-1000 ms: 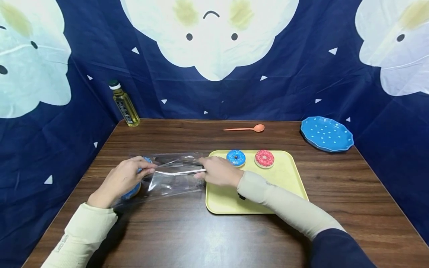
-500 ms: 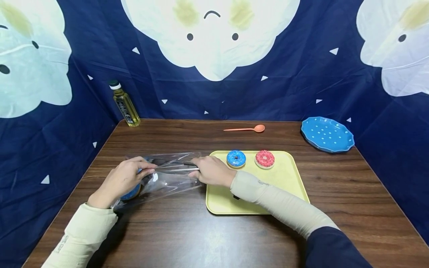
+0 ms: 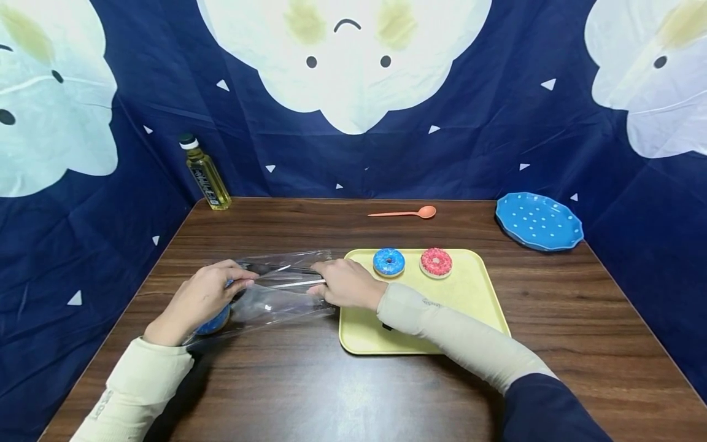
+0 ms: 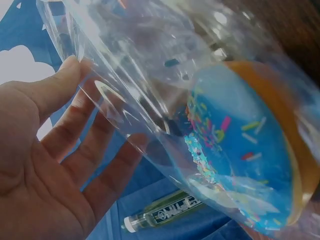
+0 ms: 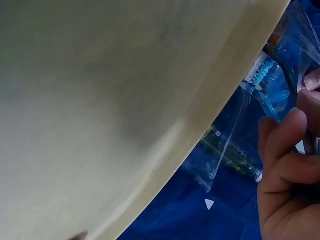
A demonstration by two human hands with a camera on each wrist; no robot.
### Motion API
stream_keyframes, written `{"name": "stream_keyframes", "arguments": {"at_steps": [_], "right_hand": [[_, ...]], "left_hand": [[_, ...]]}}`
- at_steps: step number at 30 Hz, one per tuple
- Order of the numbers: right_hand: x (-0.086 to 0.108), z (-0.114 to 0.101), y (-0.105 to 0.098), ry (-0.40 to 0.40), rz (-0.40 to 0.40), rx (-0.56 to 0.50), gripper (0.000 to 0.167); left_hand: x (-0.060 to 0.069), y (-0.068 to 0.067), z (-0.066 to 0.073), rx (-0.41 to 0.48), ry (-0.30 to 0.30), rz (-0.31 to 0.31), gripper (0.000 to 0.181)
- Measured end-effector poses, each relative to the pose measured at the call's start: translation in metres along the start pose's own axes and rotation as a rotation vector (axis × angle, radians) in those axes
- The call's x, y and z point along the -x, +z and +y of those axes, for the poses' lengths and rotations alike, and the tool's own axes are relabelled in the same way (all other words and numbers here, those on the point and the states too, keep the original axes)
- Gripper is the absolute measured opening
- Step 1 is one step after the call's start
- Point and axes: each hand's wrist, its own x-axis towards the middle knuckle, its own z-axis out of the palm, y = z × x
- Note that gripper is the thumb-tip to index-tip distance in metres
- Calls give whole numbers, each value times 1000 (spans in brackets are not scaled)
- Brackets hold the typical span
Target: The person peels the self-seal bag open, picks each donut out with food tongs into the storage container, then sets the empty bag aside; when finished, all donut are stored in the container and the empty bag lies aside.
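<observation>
My left hand (image 3: 199, 301) pinches the edge of a clear plastic bag (image 3: 276, 310) between thumb and fingertips. Inside the bag, under that hand, lies a blue donut (image 3: 214, 323) with sprinkles. The left wrist view shows this sprinkled donut (image 4: 240, 145) up close, with blue crumb topping (image 4: 200, 160) beside it. From the right, my right hand (image 3: 350, 282) grips metal tongs (image 3: 301, 283) whose arms reach into the bag's mouth. The tong tips are hidden, so I cannot tell whether they hold a donut. Most of the right wrist view is filled by the tray's underside (image 5: 100, 100).
Under my right forearm lies a yellow tray (image 3: 420, 322) bearing a blue donut (image 3: 389, 262) and a red donut (image 3: 436, 263). An orange spoon (image 3: 403, 213) rests behind it. A blue dotted plate (image 3: 538, 221) stands back right, an oil bottle (image 3: 207, 175) back left.
My right hand has moved left with the tongs, which reach further into the bag. The left hand keeps its place; the bag's film has shifted slightly.
</observation>
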Motion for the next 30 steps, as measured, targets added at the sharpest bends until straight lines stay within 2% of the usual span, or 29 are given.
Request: {"name": "stream_keyframes", "arguments": {"at_steps": [6,12,18,24,30], "right_hand": [[1,-4,3,-4,48,27,44],[1,-9,3,25,95,22,46],[4,-9,-2,48,62,6,49],[25,4,-17,59,72,-31,46],[53,15,-27,78,107,-46,34]], "left_hand": [[-1,-1,0,-3,14,-1,17],[-1,-2,1,-13,-3,-2,16],[0,-1,-1,-5,0,-17,16],[2,0,-3,-1,9,-3,16],[3,-2,-5,13,1,-24,17]]}}
